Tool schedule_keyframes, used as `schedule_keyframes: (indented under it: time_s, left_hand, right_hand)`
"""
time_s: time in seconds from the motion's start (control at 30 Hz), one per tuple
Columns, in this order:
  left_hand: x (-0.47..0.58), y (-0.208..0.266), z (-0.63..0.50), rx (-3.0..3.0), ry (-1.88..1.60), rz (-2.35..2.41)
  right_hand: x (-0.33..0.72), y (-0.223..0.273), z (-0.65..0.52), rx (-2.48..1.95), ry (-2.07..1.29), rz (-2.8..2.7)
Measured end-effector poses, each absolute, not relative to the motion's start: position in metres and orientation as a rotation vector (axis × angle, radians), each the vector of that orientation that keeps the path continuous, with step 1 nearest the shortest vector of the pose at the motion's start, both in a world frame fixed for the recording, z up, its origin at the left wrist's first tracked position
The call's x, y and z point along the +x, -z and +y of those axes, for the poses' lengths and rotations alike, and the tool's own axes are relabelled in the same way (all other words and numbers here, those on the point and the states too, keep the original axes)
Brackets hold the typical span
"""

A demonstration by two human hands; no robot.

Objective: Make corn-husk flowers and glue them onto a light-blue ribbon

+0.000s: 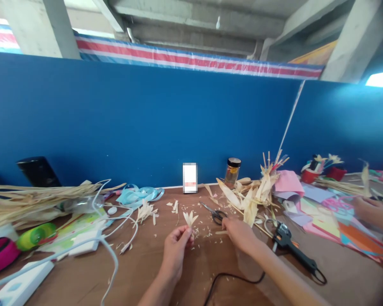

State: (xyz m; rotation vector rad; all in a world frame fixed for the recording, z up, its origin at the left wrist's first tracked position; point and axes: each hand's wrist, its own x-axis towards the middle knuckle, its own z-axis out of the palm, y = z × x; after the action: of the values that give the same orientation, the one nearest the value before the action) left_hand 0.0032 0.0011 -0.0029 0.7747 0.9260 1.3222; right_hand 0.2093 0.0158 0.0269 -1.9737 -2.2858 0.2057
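Observation:
Between the thumb and fingers of my left hand (178, 250) is a small pale flower of dried husk petals (190, 218), held upright by its base. To the right, my right hand (239, 234) has its fingers curled at the dark handles of a pair of scissors (217, 216). The scissors lie low over the table, blades pointing away to the left. Part of the grip is hidden by the hand itself. Small husk clippings (204, 233) are scattered between the two hands.
A black glue gun (295, 246) lies right of my right arm, its cable near me. Behind are dried husks (250, 199), a lidded jar (232, 172) and a lit phone (190, 178). White cables (115, 255) and a power strip (24, 282) lie left. Another person's hand (370, 212) is at right.

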Motion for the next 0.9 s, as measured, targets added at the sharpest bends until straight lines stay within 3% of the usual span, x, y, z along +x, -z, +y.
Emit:
schedule_keyframes:
  time_s: [0.23, 0.43, 0.63, 0.9]
  left_hand:
    - [0.005, 0.0, -0.002, 0.763, -1.304, 0.937]
    - [0.004, 0.003, 0.0, 0.752, -1.316, 0.949]
    - [0.007, 0.005, -0.002, 0.792, -1.31, 0.905]
    - [0.01, 0.002, -0.005, 0.757, -1.275, 0.899]
  right_hand:
    - [0.203, -0.031, 0.006, -1.795, -0.34, -2.223]
    - [0.171, -0.056, 0.001, -1.136, -0.895, -1.763]
    - [0.155, -0.034, -0.006, -1.041, -1.143, -1.53]
    - [0.155, -0.023, -0.012, -1.08, -0.972, -1.571]
